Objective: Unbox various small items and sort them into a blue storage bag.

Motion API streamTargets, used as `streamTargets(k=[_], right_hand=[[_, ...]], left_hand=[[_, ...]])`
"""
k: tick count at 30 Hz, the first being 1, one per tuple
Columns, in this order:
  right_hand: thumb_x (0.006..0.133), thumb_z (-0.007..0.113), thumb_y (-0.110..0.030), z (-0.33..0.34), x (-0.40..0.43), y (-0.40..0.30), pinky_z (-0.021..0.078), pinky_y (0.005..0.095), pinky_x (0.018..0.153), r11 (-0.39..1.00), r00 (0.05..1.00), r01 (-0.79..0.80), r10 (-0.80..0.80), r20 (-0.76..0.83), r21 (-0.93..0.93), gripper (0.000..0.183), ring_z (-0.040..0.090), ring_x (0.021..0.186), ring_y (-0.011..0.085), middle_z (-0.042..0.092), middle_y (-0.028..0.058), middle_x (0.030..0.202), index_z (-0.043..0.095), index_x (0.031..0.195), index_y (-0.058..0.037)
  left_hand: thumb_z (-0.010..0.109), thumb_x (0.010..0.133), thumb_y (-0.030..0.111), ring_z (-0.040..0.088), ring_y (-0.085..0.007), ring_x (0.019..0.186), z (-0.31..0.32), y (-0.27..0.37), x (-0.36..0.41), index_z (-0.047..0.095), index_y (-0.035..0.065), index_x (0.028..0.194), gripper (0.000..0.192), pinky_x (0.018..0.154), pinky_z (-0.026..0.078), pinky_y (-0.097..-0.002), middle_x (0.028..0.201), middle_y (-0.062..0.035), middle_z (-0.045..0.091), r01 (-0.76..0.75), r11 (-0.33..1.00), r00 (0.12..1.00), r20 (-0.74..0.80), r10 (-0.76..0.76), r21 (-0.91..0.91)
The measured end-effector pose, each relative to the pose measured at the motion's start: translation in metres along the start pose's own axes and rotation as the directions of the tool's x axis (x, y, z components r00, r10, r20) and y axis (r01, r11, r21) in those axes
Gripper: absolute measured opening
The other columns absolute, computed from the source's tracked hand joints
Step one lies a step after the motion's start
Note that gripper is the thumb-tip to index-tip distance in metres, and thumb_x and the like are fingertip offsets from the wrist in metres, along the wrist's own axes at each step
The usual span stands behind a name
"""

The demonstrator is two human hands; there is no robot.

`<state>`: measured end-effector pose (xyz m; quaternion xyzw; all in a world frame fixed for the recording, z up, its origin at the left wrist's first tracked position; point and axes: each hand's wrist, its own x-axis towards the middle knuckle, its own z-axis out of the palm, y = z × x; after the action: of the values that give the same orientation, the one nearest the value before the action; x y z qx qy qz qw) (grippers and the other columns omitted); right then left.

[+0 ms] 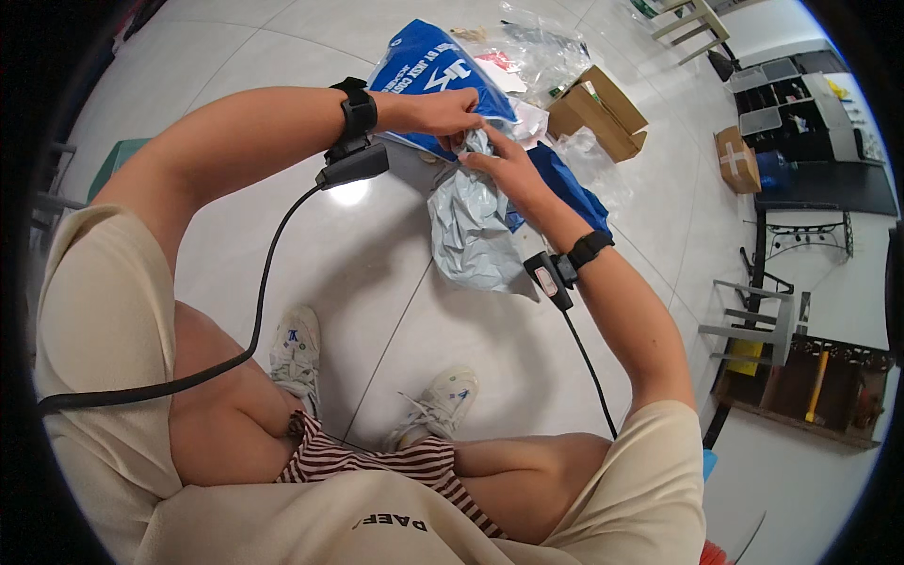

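Note:
A crumpled light-grey plastic mailing bag (474,229) hangs down from between my two hands, its lower end close above or on the tiled floor. My right hand (510,164) pinches the gathered upper part between thumb and fingers. Fingers curled, my left hand (445,116) meets the same gathered end from the left side. Just behind my left hand lies a blue plastic bag (417,63) with white printing. A darker blue bag (568,187) sits partly behind my right forearm. Whether the grey bag has anything inside cannot be seen.
Beyond my hands are clear plastic wrappers (547,56) and an opened cardboard box (600,109). A taped carton (736,159) stands farther right, near a grey chair (763,321) and a wooden shelf (784,388). Black cables (261,296) run from wrist-worn devices on both arms.

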<state>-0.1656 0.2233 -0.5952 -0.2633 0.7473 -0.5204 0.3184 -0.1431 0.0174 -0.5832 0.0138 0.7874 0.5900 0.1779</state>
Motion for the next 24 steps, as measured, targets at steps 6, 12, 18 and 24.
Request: streamTargets(k=[6, 12, 18, 24], right_hand=[[0.094, 0.07, -0.041, -0.033, -0.004, 0.016, 0.0362, 0.0318, 0.111, 0.984, 0.998, -0.062, 0.057, 0.031, 0.168, 0.076, 0.051, 0.131, 0.0217, 0.057, 0.0165, 0.138, 0.045, 0.146, 0.0077], [0.085, 0.077, -0.051, -0.07, -0.019, 0.065, 0.0357, 0.0413, 0.114, 0.894, 0.859, -0.423, 0.345, -0.378, -0.147, 0.1, 0.044, 0.14, 0.0325, 0.044, 0.0261, 0.15, 0.032, 0.151, 0.0074], [0.088, 0.078, -0.035, -0.067, -0.045, 0.05, 0.0387, 0.0437, 0.113, 0.832, 0.885, -0.456, 0.46, 0.065, 0.317, 0.08, 0.05, 0.133, 0.0275, 0.052, 0.0146, 0.145, 0.038, 0.15, -0.0017], [0.083, 0.08, -0.013, -0.054, -0.036, 0.038, 0.0498, 0.0419, 0.101, 0.928, 0.969, -0.243, 0.243, 0.037, 0.281, 0.071, 0.061, 0.119, 0.0259, 0.06, 0.0104, 0.135, 0.044, 0.144, -0.002]], left_hand=[[0.059, 0.096, 0.014, 0.051, -0.0109, 0.076, -0.015, -0.007, 0.009, 0.038, 0.0071, 0.096, 0.022, 0.065, 0.051, -0.0322, 0.085, -0.0022, 0.042, -0.24, 0.961, 0.97, 0.058, 0.234, 0.139], [0.055, 0.099, 0.015, 0.041, -0.0084, 0.072, -0.041, 0.013, 0.005, 0.038, 0.0131, 0.092, 0.019, 0.064, 0.04, -0.0273, 0.079, 0.0036, 0.034, -0.26, 0.957, 0.965, -0.004, 0.263, 0.13], [0.053, 0.099, 0.014, 0.034, -0.0053, 0.07, -0.061, -0.009, -0.005, 0.036, 0.0144, 0.086, 0.022, 0.062, 0.034, -0.0256, 0.077, 0.0049, 0.033, -0.19, 0.981, 0.981, -0.046, 0.188, -0.033], [0.055, 0.097, 0.013, 0.049, -0.0104, 0.073, -0.044, -0.021, 0.006, 0.037, 0.0108, 0.095, 0.019, 0.065, 0.048, -0.0311, 0.081, 0.0002, 0.042, -0.162, 0.974, 0.986, -0.014, 0.166, 0.161]])
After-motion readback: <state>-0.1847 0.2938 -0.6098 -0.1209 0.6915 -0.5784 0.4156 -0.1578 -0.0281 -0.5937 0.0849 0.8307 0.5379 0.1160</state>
